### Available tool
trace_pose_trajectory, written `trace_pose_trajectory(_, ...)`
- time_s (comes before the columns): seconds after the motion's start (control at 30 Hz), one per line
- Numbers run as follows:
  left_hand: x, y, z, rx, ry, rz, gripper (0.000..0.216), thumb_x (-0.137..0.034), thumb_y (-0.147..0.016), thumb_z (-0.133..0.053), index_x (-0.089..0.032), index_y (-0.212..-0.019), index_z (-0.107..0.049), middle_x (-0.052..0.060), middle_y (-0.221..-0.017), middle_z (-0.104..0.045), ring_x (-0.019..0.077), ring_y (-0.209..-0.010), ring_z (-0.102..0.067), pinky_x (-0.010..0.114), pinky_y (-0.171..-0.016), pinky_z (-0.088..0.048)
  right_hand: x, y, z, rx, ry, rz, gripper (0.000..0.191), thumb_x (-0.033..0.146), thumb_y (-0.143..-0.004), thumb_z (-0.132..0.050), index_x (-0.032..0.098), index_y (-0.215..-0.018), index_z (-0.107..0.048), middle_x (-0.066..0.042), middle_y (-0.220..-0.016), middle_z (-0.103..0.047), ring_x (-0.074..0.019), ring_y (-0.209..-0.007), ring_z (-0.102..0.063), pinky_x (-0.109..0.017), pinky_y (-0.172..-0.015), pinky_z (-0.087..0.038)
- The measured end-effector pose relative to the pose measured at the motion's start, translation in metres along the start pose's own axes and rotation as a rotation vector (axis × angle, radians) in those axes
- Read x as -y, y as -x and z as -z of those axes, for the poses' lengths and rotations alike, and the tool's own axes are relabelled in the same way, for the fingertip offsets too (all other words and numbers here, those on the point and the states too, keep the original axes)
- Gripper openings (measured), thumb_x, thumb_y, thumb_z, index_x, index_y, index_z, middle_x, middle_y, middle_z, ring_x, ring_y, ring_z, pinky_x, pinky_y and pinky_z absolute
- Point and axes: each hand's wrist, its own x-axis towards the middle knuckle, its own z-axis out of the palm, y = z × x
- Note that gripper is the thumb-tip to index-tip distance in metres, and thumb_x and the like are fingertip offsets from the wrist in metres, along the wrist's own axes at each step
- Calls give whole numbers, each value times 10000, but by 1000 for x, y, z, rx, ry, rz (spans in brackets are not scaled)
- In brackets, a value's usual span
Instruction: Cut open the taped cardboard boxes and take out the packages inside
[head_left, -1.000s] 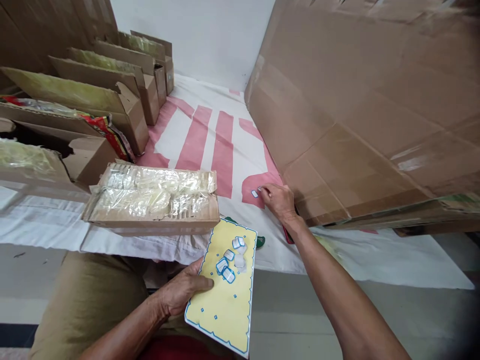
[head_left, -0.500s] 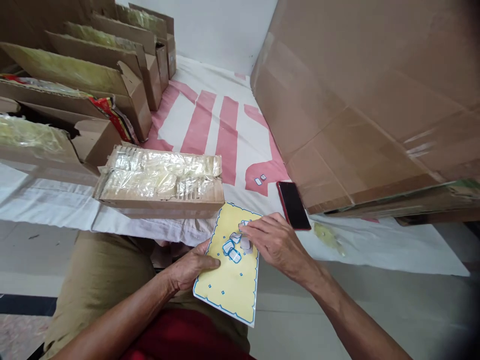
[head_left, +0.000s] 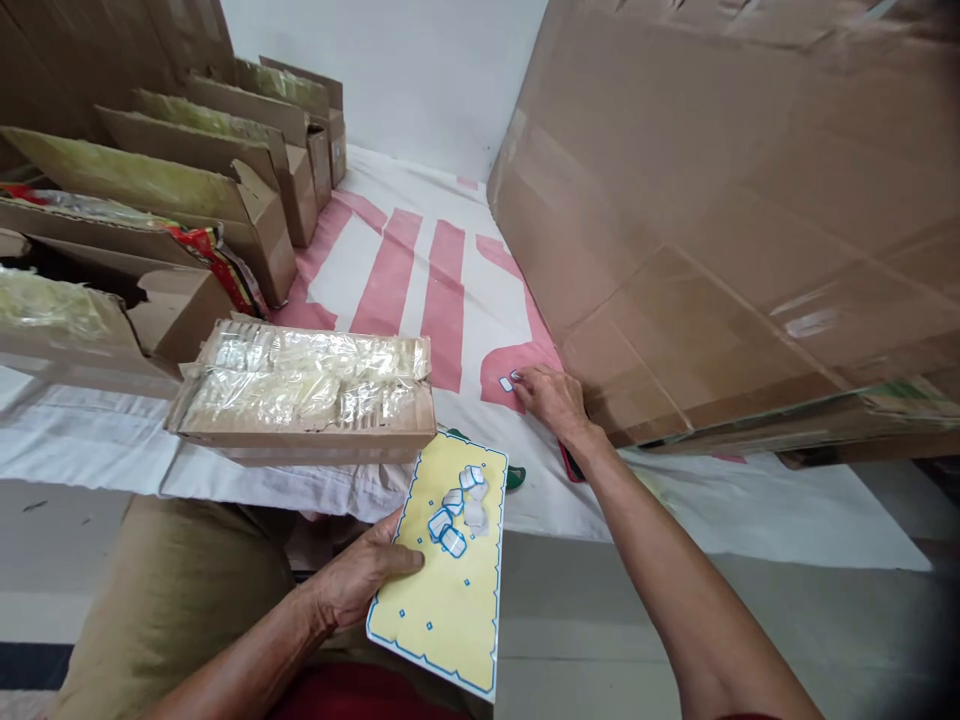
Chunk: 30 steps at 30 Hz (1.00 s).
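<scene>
My left hand (head_left: pixel 367 570) grips the left edge of a yellow card (head_left: pixel 442 620) with a blue scalloped border, thumb on top. Several small white pieces with blue outlines lie clustered on the card, among them a striped piece (head_left: pixel 453 542) near its middle. My right hand (head_left: pixel 553 400) is stretched out over the table, fingers pinched at a small blue-edged white piece (head_left: pixel 515 376) on the pink part of the cloth. Just left of those fingertips lies another small blue-edged piece (head_left: pixel 505 384). A phone (head_left: pixel 571 464) is mostly hidden under my right wrist.
A cardboard box (head_left: pixel 307 440) packed with clear-wrapped contents stands left of the card. More open cartons (head_left: pixel 255 230) line the left side. A large cardboard box (head_left: pixel 720 200) walls off the right. White-and-pink cloth (head_left: pixel 480 300) covers the table; a green shape (head_left: pixel 515 478) shows behind the card.
My right hand has left the card and moved forward to the small pieces on the cloth. A piece it was pressing now lies on the card. The view has tilted slightly upward.
</scene>
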Motion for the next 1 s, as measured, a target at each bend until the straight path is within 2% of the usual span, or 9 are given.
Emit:
trace_pose_trajectory(0.13, -2, -2, 1, 15, 30, -6, 661, -175, -647, -886, -160, -1271, -669, 157, -1095, -795, 292, -926, -783, 396, -833, -622, 0, -9, -3, -64, -20, -21, 216, 172, -895, -572, 153, -865, -786, -162, -982, -798, -285, -883, -730, -354, -770, -501)
trace_pose_trajectory(0.27, -6, -5, -2, -8, 26, 5, 660, -165, -617, -898, -158, -1240, -679, 154, -1099, -794, 288, -894, -783, 381, -800, -623, 13, 20, 25, -158, -125, 30, 241, 177, -948, -539, 168, -983, -778, -107, -1018, -802, -231, -908, -737, -321, -806, -528)
trace_pose_trajectory(0.33, -7, -6, -3, -26, 15, 2, 658, -166, -591, -906, -151, -1209, -682, 148, -1038, -802, 284, -838, -783, 364, -749, -621, 29, 49, 44, -195, -208, 157, 216, 219, -983, -558, 214, -991, -773, -48, -991, -803, -193, -904, -734, -295, -814, -536)
trace_pose_trajectory(0.43, -6, -7, -4, -31, 1, -13, 674, -169, -575, -910, -144, -1206, -674, 141, -982, -804, 271, -778, -775, 344, -707, -611, 58, 92, 68, -302, -313, 520, 178, 176, -999, -587, 200, -993, -763, -44, -945, -797, -178, -850, -721, -311, -783, -513)
trace_pose_trajectory(0.5, -5, -6, -6, -23, -10, -12, 715, -173, -580, -908, -141, -1249, -659, 146, -1007, -801, 265, -775, -773, 343, -715, -608, 75, 112, 75, -265, -275, 658, 215, 110, -1005, -549, 181, -1022, -751, -43, -939, -794, -166, -806, -706, -319, -730, -473)
trace_pose_trajectory(0.6, -4, -4, -10, -20, -29, -2, 791, -186, -584, -907, -135, -1322, -625, 155, -1040, -796, 275, -793, -775, 350, -726, -606, 88, 125, 78, -144, -256, 729, 257, 80, -1019, -507, 183, -1000, -742, -24, -925, -791, -147, -785, -703, -316, -688, -424)
trace_pose_trajectory(0.8, -4, 3, -13, 11, -31, -19, 740, -187, -603, -897, -140, -1296, -641, 159, -1063, -796, 257, -776, -773, 332, -716, -604, 78, 124, 79, -86, -399, 644, 175, 174, -1018, -576, 196, -901, -705, 1, -843, -781, -137, -759, -716, -296, -704, -442)
trace_pose_trajectory(0.9, -2, 4, -11, 18, -17, -18, 687, -177, -602, -895, -149, -1249, -665, 144, -1013, -804, 267, -804, -777, 345, -730, -615, 56, 105, 73, -139, -359, 426, 164, 208, -1006, -574, 213, -949, -727, -19, -894, -798, -161, -786, -733, -292, -748, -500)
trace_pose_trajectory(1.0, 2, 4, -10, 28, -10, -2, 649, -162, -605, -892, -152, -1220, -686, 143, -1021, -806, 266, -818, -782, 345, -743, -623, 27, 74, 53, -126, -153, 199, 240, 195, -990, -527, 223, -1016, -763, -58, -1019, -811, -205, -904, -752, -300, -786, -530)
